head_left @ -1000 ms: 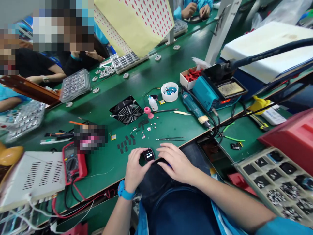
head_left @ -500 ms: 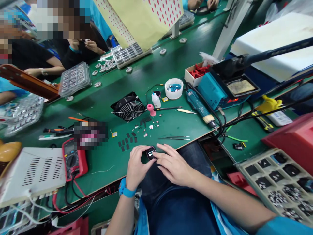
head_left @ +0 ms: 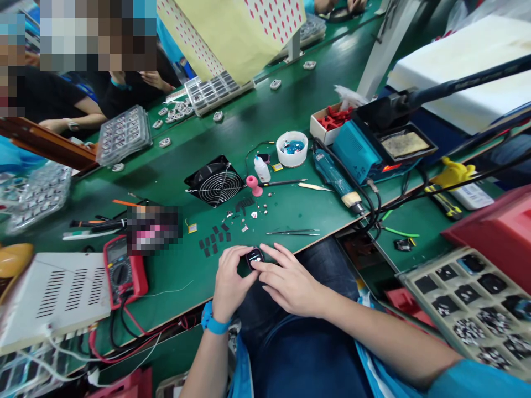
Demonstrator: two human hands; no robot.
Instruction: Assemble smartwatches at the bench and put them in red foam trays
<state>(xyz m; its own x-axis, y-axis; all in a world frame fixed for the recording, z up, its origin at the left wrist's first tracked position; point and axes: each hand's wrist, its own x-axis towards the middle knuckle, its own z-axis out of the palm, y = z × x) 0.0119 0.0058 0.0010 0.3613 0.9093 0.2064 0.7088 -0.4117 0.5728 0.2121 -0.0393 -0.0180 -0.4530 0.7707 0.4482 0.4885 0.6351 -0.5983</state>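
Observation:
A small smartwatch (head_left: 254, 256) with a rounded square case and a lit dark screen is held over the bench's front edge. My left hand (head_left: 233, 271) grips the watch by its sides between thumb and fingers, and a blue band circles that wrist. On the screen rests a fingertip of my right hand (head_left: 290, 279), whose fingers are stretched out and spread. Tweezers (head_left: 292, 232) lie on the green bench just beyond. Several thin black pads (head_left: 214, 239) and tiny loose parts (head_left: 254, 214) are scattered ahead of the watch.
A fan (head_left: 216, 182), a white bottle (head_left: 262, 169) and a white tub (head_left: 292, 149) stand farther back. On the right are an electric screwdriver (head_left: 337, 178), a soldering station (head_left: 360, 148) and a parts tray (head_left: 452, 301). A red multimeter (head_left: 124, 271) is left. Co-workers sit opposite.
My right fingertip has shifted slightly left across the watch screen. The left hand keeps its hold, and the whole view has moved a little.

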